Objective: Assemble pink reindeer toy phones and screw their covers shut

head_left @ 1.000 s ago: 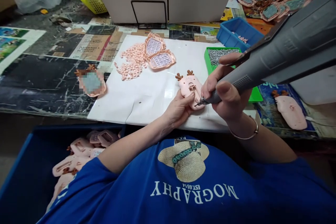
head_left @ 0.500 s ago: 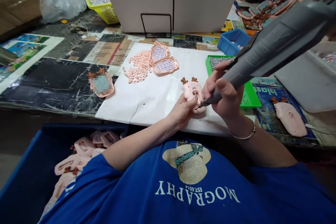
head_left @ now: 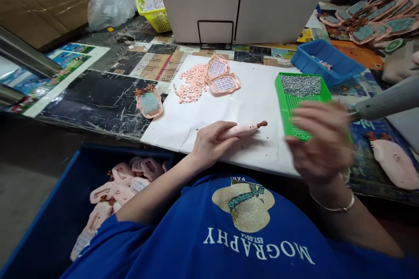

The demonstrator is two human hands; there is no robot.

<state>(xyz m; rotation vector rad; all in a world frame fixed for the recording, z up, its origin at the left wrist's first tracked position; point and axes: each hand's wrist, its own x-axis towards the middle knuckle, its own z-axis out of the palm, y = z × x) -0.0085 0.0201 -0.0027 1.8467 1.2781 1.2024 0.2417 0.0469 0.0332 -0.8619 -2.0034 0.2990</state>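
Note:
My left hand grips a pale pink toy phone with brown antlers. The phone is turned on edge, low over a white sheet. Smeared by motion, my right hand is in front of a green basket that holds many silver screws. A grey electric screwdriver lies behind the right hand, its tip towards the fingers; whether they touch is unclear. Farther up the sheet are two pink phone halves with keypads and a pile of small pink parts.
A blue bin at lower left holds several pink phone shells. One antlered half lies on the dark table, another phone at right. A blue tray, yellow basket and large carton stand behind.
The screwdriver has left the toy phone and moved right, out of my right hand's earlier grip. My left hand has tipped the phone onto its edge. The view has shifted.

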